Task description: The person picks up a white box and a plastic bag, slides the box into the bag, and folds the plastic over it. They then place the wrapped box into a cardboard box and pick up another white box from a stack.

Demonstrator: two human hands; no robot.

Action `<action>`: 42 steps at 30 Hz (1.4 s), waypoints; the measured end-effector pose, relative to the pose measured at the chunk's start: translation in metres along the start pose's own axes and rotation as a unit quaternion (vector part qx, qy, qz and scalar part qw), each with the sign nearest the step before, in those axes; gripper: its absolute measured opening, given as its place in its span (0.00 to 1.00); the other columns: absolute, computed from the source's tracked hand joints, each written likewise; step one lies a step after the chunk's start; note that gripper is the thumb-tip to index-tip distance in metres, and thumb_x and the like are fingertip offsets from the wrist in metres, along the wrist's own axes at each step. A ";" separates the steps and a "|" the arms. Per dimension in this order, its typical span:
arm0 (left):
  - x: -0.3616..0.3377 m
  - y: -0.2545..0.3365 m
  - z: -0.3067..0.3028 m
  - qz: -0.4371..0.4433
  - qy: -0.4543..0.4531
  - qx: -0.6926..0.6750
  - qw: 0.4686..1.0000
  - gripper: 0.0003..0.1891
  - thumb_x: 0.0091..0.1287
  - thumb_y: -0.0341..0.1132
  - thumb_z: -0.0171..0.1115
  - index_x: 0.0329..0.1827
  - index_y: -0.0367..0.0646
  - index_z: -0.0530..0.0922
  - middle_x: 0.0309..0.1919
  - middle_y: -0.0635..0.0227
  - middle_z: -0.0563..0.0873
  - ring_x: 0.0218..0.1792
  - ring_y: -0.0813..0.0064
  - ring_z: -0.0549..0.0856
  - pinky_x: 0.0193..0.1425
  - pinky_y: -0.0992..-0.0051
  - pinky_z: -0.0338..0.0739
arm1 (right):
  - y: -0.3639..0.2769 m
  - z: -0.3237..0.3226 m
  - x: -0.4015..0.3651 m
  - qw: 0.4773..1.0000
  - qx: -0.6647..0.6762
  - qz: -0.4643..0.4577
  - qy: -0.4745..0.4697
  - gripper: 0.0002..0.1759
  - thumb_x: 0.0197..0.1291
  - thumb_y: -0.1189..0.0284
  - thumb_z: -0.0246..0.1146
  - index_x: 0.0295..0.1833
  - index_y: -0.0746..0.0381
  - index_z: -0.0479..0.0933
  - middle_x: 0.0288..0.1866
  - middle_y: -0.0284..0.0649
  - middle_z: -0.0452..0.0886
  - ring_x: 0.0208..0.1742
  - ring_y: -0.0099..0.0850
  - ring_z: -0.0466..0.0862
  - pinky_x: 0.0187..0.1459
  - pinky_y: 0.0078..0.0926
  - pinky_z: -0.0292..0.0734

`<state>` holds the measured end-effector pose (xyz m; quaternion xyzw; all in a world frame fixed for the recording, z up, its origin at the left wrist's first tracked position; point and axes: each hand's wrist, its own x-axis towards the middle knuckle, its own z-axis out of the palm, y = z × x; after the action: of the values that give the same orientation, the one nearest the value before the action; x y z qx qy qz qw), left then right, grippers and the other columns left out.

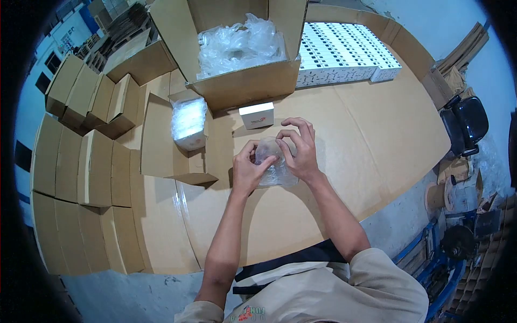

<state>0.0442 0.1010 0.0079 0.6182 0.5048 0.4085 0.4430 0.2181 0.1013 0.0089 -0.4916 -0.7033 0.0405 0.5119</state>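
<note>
A clear plastic bag (278, 175), crinkled and see-through, is between my two hands above the cardboard-covered table. My left hand (246, 171) grips its left side, with the thumb pressed on the front. At its upper right edge my right hand (302, 156) pinches the plastic with thumb and forefinger, the other fingers curled above. Whether something lies inside the bag I cannot make out. Just beyond my hands stands a small white box (257, 117) with a red mark. To the left, a small open carton (159, 137) holds a bubble-wrapped white pack (188, 125).
A large open carton (245, 89) full of clear plastic bags (239, 46) stands at the back. Rows of white printed boxes (344, 51) sit right of it. Several brown cartons (99, 167) line the left side. A black chair (467, 124) is beyond the table's right edge.
</note>
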 end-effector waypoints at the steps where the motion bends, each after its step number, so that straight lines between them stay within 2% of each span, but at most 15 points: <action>1: 0.001 -0.003 0.001 0.001 0.004 -0.009 1.000 0.17 0.61 0.31 0.81 0.48 0.38 0.82 0.38 0.66 0.90 0.39 0.79 0.87 0.44 0.74 0.81 | 0.000 0.000 0.000 1.000 -0.002 -0.002 -0.001 0.08 0.58 0.76 0.72 0.43 0.59 0.82 0.59 0.40 0.79 0.66 0.43 0.75 0.65 0.45 0.65; 5: 0.006 -0.010 0.000 -0.042 0.035 0.005 0.998 0.18 0.61 0.31 0.80 0.49 0.37 0.82 0.37 0.62 0.92 0.37 0.78 0.89 0.43 0.73 0.83 | 0.001 0.000 -0.006 0.998 -0.034 -0.003 -0.054 0.09 0.58 0.76 0.72 0.44 0.59 0.81 0.57 0.39 0.80 0.64 0.42 0.75 0.63 0.45 0.65; 7: 0.010 -0.018 -0.001 -0.051 0.045 0.011 0.998 0.19 0.59 0.31 0.81 0.50 0.36 0.82 0.37 0.57 0.93 0.38 0.76 0.91 0.44 0.71 0.86 | -0.001 -0.001 -0.005 0.996 -0.053 -0.027 -0.060 0.11 0.58 0.76 0.72 0.45 0.59 0.80 0.54 0.38 0.81 0.61 0.41 0.77 0.62 0.45 0.66; 11: 0.008 -0.018 -0.001 -0.037 0.032 0.011 0.999 0.19 0.59 0.32 0.81 0.50 0.36 0.82 0.37 0.57 0.93 0.38 0.75 0.91 0.45 0.71 0.86 | -0.002 -0.002 0.001 0.993 -0.059 -0.093 -0.050 0.12 0.57 0.77 0.72 0.45 0.58 0.80 0.45 0.38 0.82 0.54 0.40 0.79 0.59 0.42 0.67; 17: 0.008 -0.024 -0.003 -0.009 0.013 -0.016 1.000 0.19 0.59 0.28 0.81 0.49 0.37 0.82 0.38 0.61 0.93 0.39 0.77 0.90 0.45 0.73 0.84 | -0.017 -0.022 0.017 0.978 -0.071 -0.069 -0.186 0.11 0.59 0.73 0.71 0.47 0.59 0.82 0.41 0.34 0.86 0.48 0.35 0.83 0.59 0.40 0.70; 20: 0.007 -0.018 -0.005 0.004 0.005 -0.040 0.999 0.18 0.58 0.25 0.80 0.48 0.37 0.80 0.37 0.66 0.91 0.39 0.81 0.87 0.44 0.74 0.82 | -0.009 -0.018 0.022 0.967 -0.055 -0.072 -0.238 0.10 0.59 0.72 0.72 0.46 0.60 0.83 0.41 0.38 0.87 0.46 0.37 0.85 0.55 0.39 0.74; 22: 0.004 -0.012 -0.007 0.020 -0.001 -0.012 1.000 0.18 0.58 0.26 0.80 0.48 0.37 0.80 0.37 0.67 0.91 0.40 0.80 0.87 0.45 0.73 0.82 | -0.014 -0.021 0.032 0.958 -0.030 -0.042 -0.283 0.09 0.63 0.71 0.69 0.47 0.61 0.83 0.41 0.43 0.88 0.47 0.44 0.86 0.53 0.43 0.77; 25: 0.005 -0.011 -0.011 0.014 -0.033 0.035 0.999 0.23 0.56 0.32 0.84 0.53 0.37 0.84 0.42 0.59 0.93 0.42 0.75 0.91 0.48 0.71 0.85 | -0.025 -0.025 0.044 0.943 0.005 0.030 -0.330 0.09 0.63 0.73 0.67 0.47 0.64 0.83 0.40 0.48 0.88 0.44 0.50 0.87 0.49 0.46 0.80; 26: 0.006 -0.014 -0.011 0.009 -0.044 0.024 0.999 0.23 0.56 0.34 0.84 0.52 0.37 0.84 0.42 0.59 0.93 0.42 0.75 0.91 0.48 0.70 0.85 | -0.028 -0.026 0.047 0.938 0.017 0.059 -0.342 0.09 0.62 0.74 0.67 0.46 0.64 0.82 0.39 0.49 0.88 0.43 0.52 0.87 0.47 0.47 0.80; 31: 0.005 -0.015 -0.013 -0.056 -0.104 0.025 0.993 0.21 0.55 0.38 0.85 0.47 0.36 0.88 0.38 0.60 0.93 0.39 0.72 0.91 0.48 0.67 0.85 | -0.032 -0.030 0.063 0.919 0.027 0.066 -0.389 0.12 0.64 0.73 0.67 0.51 0.64 0.85 0.42 0.52 0.89 0.42 0.54 0.88 0.47 0.45 0.82; 32: 0.005 -0.017 -0.013 -0.044 -0.102 0.032 0.993 0.21 0.55 0.39 0.85 0.47 0.36 0.88 0.37 0.59 0.93 0.38 0.71 0.91 0.47 0.67 0.85 | -0.032 -0.031 0.064 0.913 0.032 0.059 -0.401 0.12 0.64 0.73 0.67 0.52 0.64 0.86 0.42 0.52 0.89 0.43 0.53 0.88 0.47 0.45 0.82; 34: 0.006 -0.020 -0.013 -0.019 -0.099 0.046 0.994 0.21 0.55 0.39 0.85 0.46 0.35 0.89 0.36 0.59 0.93 0.37 0.71 0.91 0.47 0.67 0.85 | -0.026 -0.025 0.060 0.930 0.061 0.028 -0.362 0.12 0.65 0.71 0.67 0.51 0.63 0.87 0.43 0.53 0.89 0.44 0.52 0.88 0.50 0.45 0.83; 37: 0.006 -0.013 -0.015 -0.030 -0.111 0.050 0.992 0.15 0.57 0.33 0.84 0.43 0.36 0.89 0.35 0.68 0.92 0.37 0.79 0.88 0.43 0.69 0.84 | -0.018 -0.018 0.055 0.938 0.101 0.009 -0.332 0.12 0.66 0.71 0.68 0.52 0.63 0.87 0.43 0.53 0.89 0.43 0.52 0.89 0.49 0.44 0.83; 40: 0.006 -0.015 -0.013 -0.049 -0.102 -0.004 0.994 0.13 0.59 0.32 0.82 0.42 0.35 0.89 0.35 0.67 0.92 0.34 0.78 0.88 0.40 0.70 0.84 | -0.022 -0.016 0.055 0.941 0.105 0.021 -0.322 0.11 0.67 0.70 0.68 0.50 0.62 0.88 0.41 0.53 0.89 0.40 0.52 0.88 0.46 0.45 0.83; 42: 0.006 -0.023 -0.012 -0.059 -0.100 -0.001 0.993 0.17 0.58 0.37 0.83 0.44 0.35 0.89 0.36 0.61 0.93 0.36 0.74 0.90 0.44 0.68 0.85 | -0.022 -0.014 0.055 0.949 0.071 0.021 -0.306 0.10 0.68 0.70 0.68 0.48 0.63 0.88 0.39 0.54 0.88 0.38 0.51 0.88 0.44 0.44 0.82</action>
<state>0.0275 0.1107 -0.0109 0.6245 0.4930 0.3182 0.5155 0.2147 0.1238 0.0652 -0.4324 -0.8109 0.2497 0.3052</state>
